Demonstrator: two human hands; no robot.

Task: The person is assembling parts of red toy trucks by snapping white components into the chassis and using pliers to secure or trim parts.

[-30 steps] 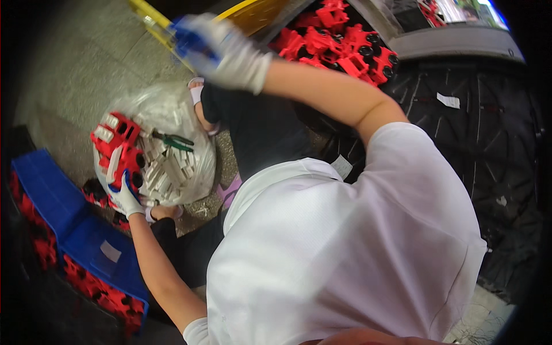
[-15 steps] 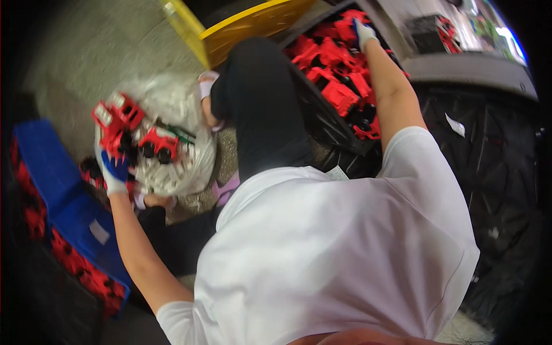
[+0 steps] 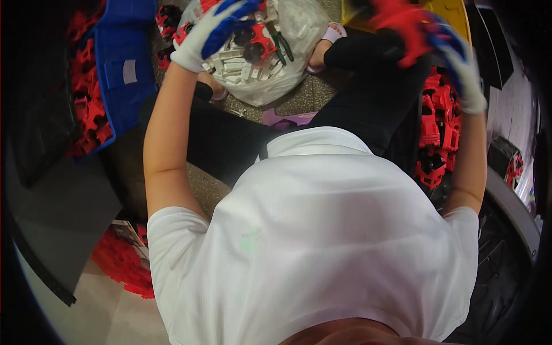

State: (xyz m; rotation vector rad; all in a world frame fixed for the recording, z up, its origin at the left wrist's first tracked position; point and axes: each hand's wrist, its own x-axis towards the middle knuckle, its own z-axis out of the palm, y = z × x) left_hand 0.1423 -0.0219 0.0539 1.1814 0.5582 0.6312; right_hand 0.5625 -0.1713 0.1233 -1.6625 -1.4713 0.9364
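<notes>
Both my hands wear white and blue gloves. My left hand (image 3: 218, 31) is raised over the clear plastic bag (image 3: 261, 95), its fingers stretched out and apart with nothing seen in them. My right hand (image 3: 457, 66) grips a red plastic toy vehicle (image 3: 402, 29), smeared by motion, above my right knee. Just right of my left hand, a red toy vehicle with black wheels (image 3: 261, 43) lies on the bag's many small white plastic pieces (image 3: 236, 69). Dark green-handled pliers (image 3: 282, 49) lie beside it. More red parts by my left fingers are cut off at the top edge.
Red toy vehicles (image 3: 440, 115) fill a dark crate under my right forearm. A blue bin (image 3: 129, 49) stands at left, with red parts (image 3: 89, 109) beside it. Part of a yellow bin (image 3: 454, 11) shows at the upper right. Red pieces (image 3: 121, 259) lie at lower left.
My right hand has come out of the crate with a red toy vehicle and moved over my right knee. My left hand has lifted beside the bag. The whole view has turned.
</notes>
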